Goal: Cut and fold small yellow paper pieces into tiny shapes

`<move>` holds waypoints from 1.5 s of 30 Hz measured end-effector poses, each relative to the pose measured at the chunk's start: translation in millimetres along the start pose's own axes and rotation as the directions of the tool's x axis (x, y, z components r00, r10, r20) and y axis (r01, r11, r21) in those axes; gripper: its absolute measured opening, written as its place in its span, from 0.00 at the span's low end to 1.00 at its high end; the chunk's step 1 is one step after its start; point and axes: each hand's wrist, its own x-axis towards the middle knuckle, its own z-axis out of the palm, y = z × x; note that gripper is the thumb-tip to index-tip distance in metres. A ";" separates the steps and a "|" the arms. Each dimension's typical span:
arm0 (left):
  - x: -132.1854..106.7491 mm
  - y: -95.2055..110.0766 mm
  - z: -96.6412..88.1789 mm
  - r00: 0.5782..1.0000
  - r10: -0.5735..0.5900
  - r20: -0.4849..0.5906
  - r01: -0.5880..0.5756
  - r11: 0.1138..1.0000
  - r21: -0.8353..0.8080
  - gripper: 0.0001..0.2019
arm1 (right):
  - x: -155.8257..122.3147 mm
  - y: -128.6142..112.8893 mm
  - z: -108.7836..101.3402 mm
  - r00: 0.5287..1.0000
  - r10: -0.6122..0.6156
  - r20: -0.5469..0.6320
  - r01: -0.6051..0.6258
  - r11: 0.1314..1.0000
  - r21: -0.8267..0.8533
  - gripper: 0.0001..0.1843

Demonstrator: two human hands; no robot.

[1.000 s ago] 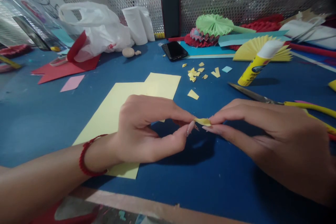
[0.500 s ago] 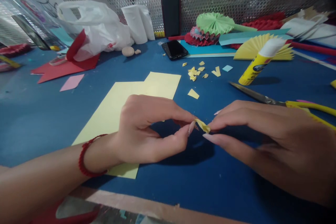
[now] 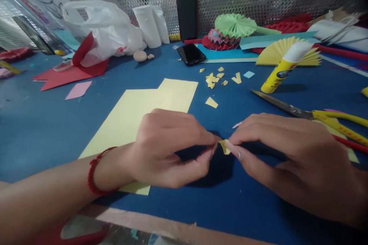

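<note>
A tiny yellow paper piece point(image 3: 224, 146) is pinched between the fingertips of both hands, just above the blue table point(image 3: 43, 130). My left hand point(image 3: 169, 147), with a red cord bracelet on its wrist, closes thumb and forefinger on the piece's left end. Opposite it, my right hand point(image 3: 290, 157) grips the right end with its fingertips. A sheet of yellow paper point(image 3: 143, 111) lies flat under and behind my left hand.
Yellow-handled scissors point(image 3: 304, 114) lie right of my right hand, with a glue stick point(image 3: 283, 68) behind them. Yellow paper scraps point(image 3: 214, 80), a black phone point(image 3: 191, 54), an upright phone point(image 3: 186, 9), pleated paper fans point(image 3: 234, 26), red paper point(image 3: 64, 76) and a white plastic bag point(image 3: 106, 30) crowd the back.
Both hands have dropped slightly toward the table and drawn closer together. The yellow piece has turned from lying flat between the fingertips to standing more on edge.
</note>
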 end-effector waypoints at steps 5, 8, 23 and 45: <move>-1.1 6.7 -1.5 0.994 0.035 0.102 -0.053 0.983 0.175 0.06 | -0.9 0.8 1.6 1.000 -0.017 0.006 0.017 1.000 -0.014 0.12; -1.5 7.0 -0.1 0.996 0.004 0.084 -0.015 0.991 0.132 0.06 | -1.0 0.5 0.5 1.000 -0.013 -0.003 0.013 1.000 -0.016 0.11; -3.5 0.7 8.4 0.950 -0.175 -0.258 0.126 0.972 -0.199 0.07 | -5.4 2.1 0.2 0.999 0.033 -0.017 -0.032 0.998 0.057 0.03; -3.8 -4.4 7.4 0.965 -0.200 -0.173 0.158 0.961 -0.227 0.04 | -2.8 5.0 2.5 0.999 -0.036 0.026 0.038 0.997 -0.063 0.12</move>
